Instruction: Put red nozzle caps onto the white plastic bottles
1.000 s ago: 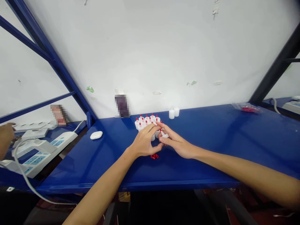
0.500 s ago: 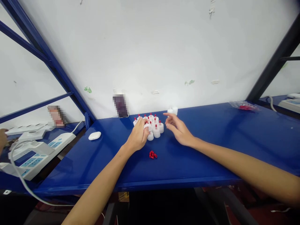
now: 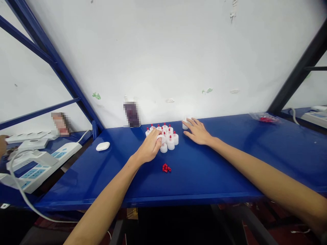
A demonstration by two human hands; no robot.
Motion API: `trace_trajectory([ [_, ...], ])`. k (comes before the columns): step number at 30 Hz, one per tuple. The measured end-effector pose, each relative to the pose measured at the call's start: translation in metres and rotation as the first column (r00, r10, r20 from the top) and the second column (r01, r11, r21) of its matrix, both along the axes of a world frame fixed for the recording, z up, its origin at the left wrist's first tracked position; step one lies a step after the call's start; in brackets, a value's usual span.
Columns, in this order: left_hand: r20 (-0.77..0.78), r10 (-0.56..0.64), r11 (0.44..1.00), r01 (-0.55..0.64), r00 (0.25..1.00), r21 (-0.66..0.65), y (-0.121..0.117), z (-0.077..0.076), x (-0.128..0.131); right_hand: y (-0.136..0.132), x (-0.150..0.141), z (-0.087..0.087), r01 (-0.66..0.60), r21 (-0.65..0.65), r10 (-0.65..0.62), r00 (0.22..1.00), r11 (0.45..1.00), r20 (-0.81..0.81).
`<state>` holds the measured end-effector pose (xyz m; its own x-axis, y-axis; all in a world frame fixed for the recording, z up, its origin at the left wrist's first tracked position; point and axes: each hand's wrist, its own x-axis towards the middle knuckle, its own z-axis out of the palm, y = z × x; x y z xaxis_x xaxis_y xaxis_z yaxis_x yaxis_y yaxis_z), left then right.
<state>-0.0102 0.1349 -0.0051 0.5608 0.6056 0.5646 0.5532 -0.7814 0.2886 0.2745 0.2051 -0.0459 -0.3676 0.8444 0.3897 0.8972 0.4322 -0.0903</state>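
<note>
Several small white bottles (image 3: 171, 144) with red tips stand in a cluster on the blue table. My left hand (image 3: 150, 145) is at the cluster's near left side, fingers curled round a white bottle (image 3: 160, 137) that is partly hidden by them. My right hand (image 3: 198, 132) is to the right, fingers spread, reaching over white bottles (image 3: 185, 126) near the wall. The hand covers much of these; whether it touches them I cannot tell. Loose red caps (image 3: 166, 168) lie in a small pile nearer the table's front edge.
A white earbud case (image 3: 103, 146) lies at left, and a blurred phone (image 3: 132, 115) leans against the wall. A plastic bag with red pieces (image 3: 265, 118) is at the far right. Power strips (image 3: 43, 170) and another person's hand (image 3: 3, 144) are at left.
My right hand has moved away from me and slightly right, onto the white bottles by the wall, its fingers spreading. My left hand stays at the cluster with its bottle.
</note>
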Motion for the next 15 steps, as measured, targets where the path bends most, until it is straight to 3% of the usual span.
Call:
trace_trajectory([
  [8,-0.008,0.021,1.000,-0.021,1.000,-0.002,0.002,-0.002,-0.006,-0.012,-0.002,0.005,-0.094,0.111,0.114,0.975,0.989,-0.193],
  [15,0.019,0.138,0.987,-0.139,0.990,0.080,0.001,-0.001,-0.007,-0.024,-0.007,0.011,-0.136,0.175,0.184,0.937,0.975,-0.297],
])
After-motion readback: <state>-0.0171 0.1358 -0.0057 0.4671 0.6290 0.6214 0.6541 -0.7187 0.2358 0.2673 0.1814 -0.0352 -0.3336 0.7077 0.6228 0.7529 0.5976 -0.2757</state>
